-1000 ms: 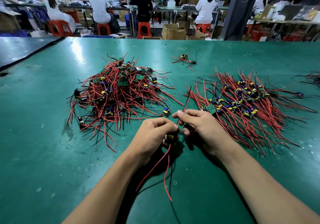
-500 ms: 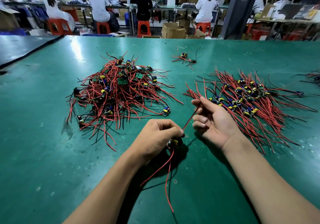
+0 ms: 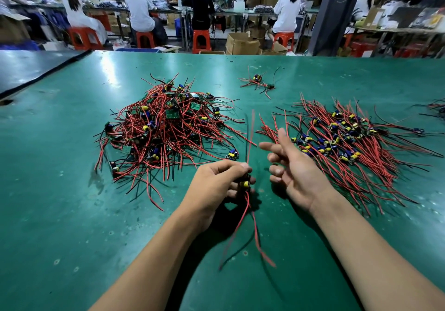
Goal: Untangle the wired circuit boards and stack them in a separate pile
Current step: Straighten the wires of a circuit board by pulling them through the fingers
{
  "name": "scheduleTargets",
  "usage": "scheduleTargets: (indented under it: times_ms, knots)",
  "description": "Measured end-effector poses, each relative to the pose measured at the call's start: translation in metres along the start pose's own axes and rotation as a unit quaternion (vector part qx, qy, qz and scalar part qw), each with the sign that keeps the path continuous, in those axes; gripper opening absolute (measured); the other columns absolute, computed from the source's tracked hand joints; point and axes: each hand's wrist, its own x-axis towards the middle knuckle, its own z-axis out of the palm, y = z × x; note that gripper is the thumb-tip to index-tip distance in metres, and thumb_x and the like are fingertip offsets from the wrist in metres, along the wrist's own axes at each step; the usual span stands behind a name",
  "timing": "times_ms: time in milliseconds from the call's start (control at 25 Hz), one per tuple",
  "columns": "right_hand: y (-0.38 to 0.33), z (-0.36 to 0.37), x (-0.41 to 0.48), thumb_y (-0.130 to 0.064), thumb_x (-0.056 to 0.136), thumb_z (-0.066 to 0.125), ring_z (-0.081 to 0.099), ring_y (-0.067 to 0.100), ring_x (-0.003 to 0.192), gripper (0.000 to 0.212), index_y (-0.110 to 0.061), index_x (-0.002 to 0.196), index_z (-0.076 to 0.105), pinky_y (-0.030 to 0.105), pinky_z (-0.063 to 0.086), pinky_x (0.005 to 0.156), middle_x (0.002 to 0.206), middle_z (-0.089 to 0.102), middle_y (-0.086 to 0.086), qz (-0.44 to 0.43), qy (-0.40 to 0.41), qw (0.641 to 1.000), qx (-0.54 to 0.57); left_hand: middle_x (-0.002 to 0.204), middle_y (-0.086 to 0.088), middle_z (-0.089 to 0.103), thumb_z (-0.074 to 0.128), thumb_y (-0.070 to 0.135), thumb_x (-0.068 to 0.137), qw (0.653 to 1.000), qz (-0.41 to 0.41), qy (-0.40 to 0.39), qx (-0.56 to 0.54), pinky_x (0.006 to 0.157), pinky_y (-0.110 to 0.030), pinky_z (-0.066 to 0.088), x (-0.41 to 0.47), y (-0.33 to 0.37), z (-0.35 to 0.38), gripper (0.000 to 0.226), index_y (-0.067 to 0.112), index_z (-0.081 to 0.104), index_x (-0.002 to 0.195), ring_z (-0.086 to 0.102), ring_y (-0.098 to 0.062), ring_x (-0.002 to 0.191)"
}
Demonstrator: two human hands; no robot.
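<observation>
The right hand has let go of the red wire it was running through its fingers half a second ago. Its grip is now slack, palm turned toward the left, with the fingers spread and holding nothing. The freed wires stand up from the left hand, blurred.

The left hand has its grip closed around a small circuit board, which shows only as a yellow part and a dark edge between the curled fingers. It is held just above the worktop, midway between the side edges and nearer the front edge than the far one. More red and black leads trail from the board toward the front edge.

The tangled heap of boards and wires lies left of the hands. The combed-out pile, its wires lying roughly parallel, is spread to their right, just behind the right hand. A small loose bundle sits apart toward the far edge, and a few wire ends show at the right edge. Beyond the far edge, people sit on orange stools at other benches.
</observation>
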Motion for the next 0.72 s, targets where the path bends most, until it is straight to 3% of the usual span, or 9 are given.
scheduleTargets:
  times_ms: [120,240,320,440,560,720]
  knots:
    - [0.011,0.004,-0.001,-0.034,0.096,0.062,0.037,0.007,0.044,0.025,-0.013,0.092,0.075,0.019,0.027,0.041,0.066,0.051,-0.004,-0.033,-0.02,0.995,-0.092,0.089,-0.019,0.074,0.066,0.018,0.087,0.99,-0.028,0.023,-0.138,0.064,-0.029,0.059,0.002,0.005,-0.004,0.02,0.001,0.069,0.098,0.073,-0.024,0.072]
    - [0.015,0.005,-0.004,-0.017,0.095,0.064,0.048,0.009,0.049,0.016,-0.017,0.087,0.078,0.018,0.037,0.043,0.076,0.065,0.004,-0.072,-0.071,0.981,-0.163,0.101,-0.022,0.073,0.062,0.006,0.084,0.98,-0.028,0.006,-0.197,0.072,-0.027,0.06,0.003,0.008,-0.007,0.032,-0.006,0.063,0.114,0.073,-0.024,0.084]
    - [0.014,0.005,-0.008,-0.023,0.086,0.071,0.06,0.008,0.062,0.01,-0.02,0.089,0.079,0.017,0.049,0.054,0.082,0.074,0.001,-0.086,-0.128,0.971,-0.18,0.107,-0.022,0.072,0.062,0.001,0.082,0.976,-0.014,0.012,-0.216,0.076,-0.028,0.059,0.003,0.01,-0.008,0.034,-0.005,0.062,0.116,0.072,-0.024,0.086]
    - [0.012,0.004,-0.015,-0.022,0.078,0.079,0.063,0.002,0.07,0.022,-0.011,0.096,0.076,0.013,0.048,0.061,0.081,0.073,-0.004,-0.093,-0.174,0.958,-0.209,0.111,-0.016,0.072,0.064,0.006,0.083,0.975,0.014,0.038,-0.217,0.073,-0.028,0.06,0.004,0.012,-0.009,0.037,0.0,0.062,0.12,0.07,-0.022,0.09]
    - [0.013,0.01,-0.022,-0.033,0.078,0.084,0.06,0.004,0.06,0.022,-0.017,0.09,0.074,0.02,0.048,0.054,0.072,0.067,-0.006,-0.056,-0.166,0.963,-0.204,0.114,-0.008,0.072,0.065,0.017,0.087,0.986,0.024,0.05,-0.158,0.072,-0.029,0.045,0.002,0.011,-0.01,0.037,0.01,0.064,0.123,0.064,-0.017,0.096]
    - [0.013,0.023,-0.026,-0.057,0.082,0.068,0.045,0.006,0.05,0.036,-0.022,0.074,0.07,0.017,0.036,0.046,0.064,0.056,-0.003,-0.091,-0.125,0.969,-0.194,0.1,0.003,0.074,0.068,0.021,0.083,0.99,0.02,0.054,-0.127,0.07,-0.028,0.04,-0.001,0.011,-0.008,0.033,0.017,0.067,0.116,0.064,-0.01,0.083]
